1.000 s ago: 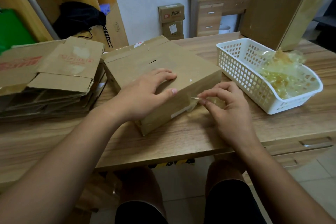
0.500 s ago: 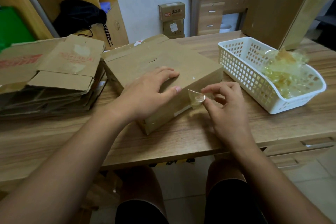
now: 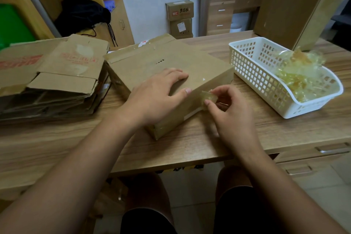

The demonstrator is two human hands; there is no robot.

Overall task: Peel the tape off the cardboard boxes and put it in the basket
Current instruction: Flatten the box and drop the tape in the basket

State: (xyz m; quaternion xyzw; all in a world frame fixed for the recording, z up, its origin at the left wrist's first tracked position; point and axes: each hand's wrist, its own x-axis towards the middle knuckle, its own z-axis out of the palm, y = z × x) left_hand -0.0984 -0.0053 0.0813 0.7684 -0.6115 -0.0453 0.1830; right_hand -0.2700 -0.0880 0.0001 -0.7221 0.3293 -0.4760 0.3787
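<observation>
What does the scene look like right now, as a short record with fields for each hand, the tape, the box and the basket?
box: on the desk
left hand: flat on the box top, thumb over its near edge
right hand: pinches the tape
tape: small clear piece by the box's side face; unclear whether it is stuck there
basket: white, right of the box, holds a tape pile
flat boxes: stacked left of the box

Open desk [image 3: 266, 129] gap separates box [image 3: 152, 59] from basket [image 3: 252, 74].
</observation>
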